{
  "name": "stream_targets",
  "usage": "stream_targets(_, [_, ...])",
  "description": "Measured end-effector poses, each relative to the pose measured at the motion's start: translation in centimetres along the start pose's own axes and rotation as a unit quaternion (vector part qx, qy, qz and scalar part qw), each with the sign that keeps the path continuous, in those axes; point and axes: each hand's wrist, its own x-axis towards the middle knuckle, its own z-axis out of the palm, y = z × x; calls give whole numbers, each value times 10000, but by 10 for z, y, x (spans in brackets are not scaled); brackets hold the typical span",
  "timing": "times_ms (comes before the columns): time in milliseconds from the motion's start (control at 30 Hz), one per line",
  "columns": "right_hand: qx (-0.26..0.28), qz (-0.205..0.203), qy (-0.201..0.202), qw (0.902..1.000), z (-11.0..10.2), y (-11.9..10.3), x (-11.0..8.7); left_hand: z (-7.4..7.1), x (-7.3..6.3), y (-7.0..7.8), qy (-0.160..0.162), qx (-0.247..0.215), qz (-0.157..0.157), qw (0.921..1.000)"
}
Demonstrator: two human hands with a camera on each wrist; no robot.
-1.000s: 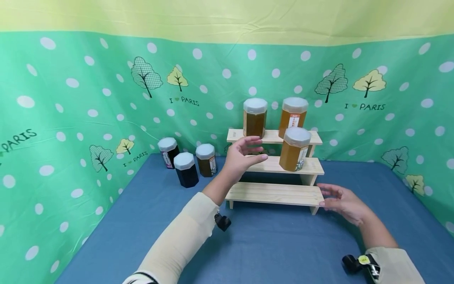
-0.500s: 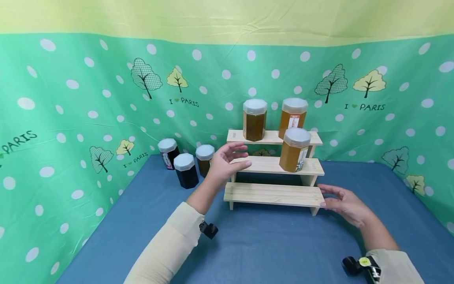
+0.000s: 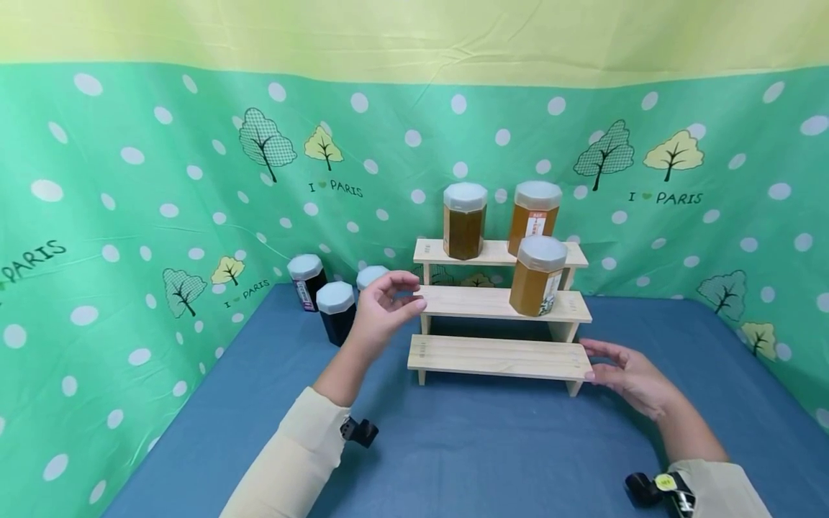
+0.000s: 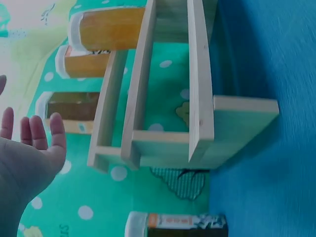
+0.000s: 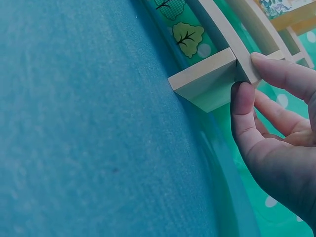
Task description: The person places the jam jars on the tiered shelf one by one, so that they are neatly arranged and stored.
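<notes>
My left hand (image 3: pixel 382 316) hovers with loosely bent fingers left of a three-tier wooden display stand (image 3: pixel 499 356), holding nothing. Right of the stand, my right hand (image 3: pixel 637 381) pinches the end of its lowest shelf; the right wrist view shows the thumb (image 5: pixel 281 74) and a bent finger (image 5: pixel 243 101) there. Two amber jars, the left (image 3: pixel 465 230) and the right (image 3: pixel 534 219), stand upright on the top tier. A third amber jar (image 3: pixel 536 288) stands at the right of the middle tier. My left hand mostly hides a dark jar (image 3: pixel 372 276), showing its white lid.
Two more dark jars, one at the back (image 3: pixel 307 284) and one nearer (image 3: pixel 337 316), stand on the blue cloth (image 3: pixel 492 446) left of the stand. A green dotted curtain (image 3: pixel 363 144) hangs close behind. Small black cameras (image 3: pixel 359 432) sit on both wrists.
My left hand has moved left and down, away from the stand's upper tiers, and now covers much of one dark jar. The right hand and the amber jars keep their places.
</notes>
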Motion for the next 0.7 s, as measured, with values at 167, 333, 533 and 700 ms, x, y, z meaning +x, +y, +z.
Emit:
stream_targets(167, [60, 72, 15, 10000, 1, 0, 0, -12, -7, 6, -130, 205, 163, 9996])
stream_targets(333, [20, 72, 42, 10000, 2, 0, 0, -25, -12, 11, -105, 197, 312, 9993])
stream_targets(533, [-12, 86, 62, 9999, 2, 0, 1, -41, -17, 14, -71, 674, 600, 9959])
stream_targets(700, [-28, 97, 50, 9999, 2, 0, 0, -59, -22, 18, -6, 1468, 674, 9869])
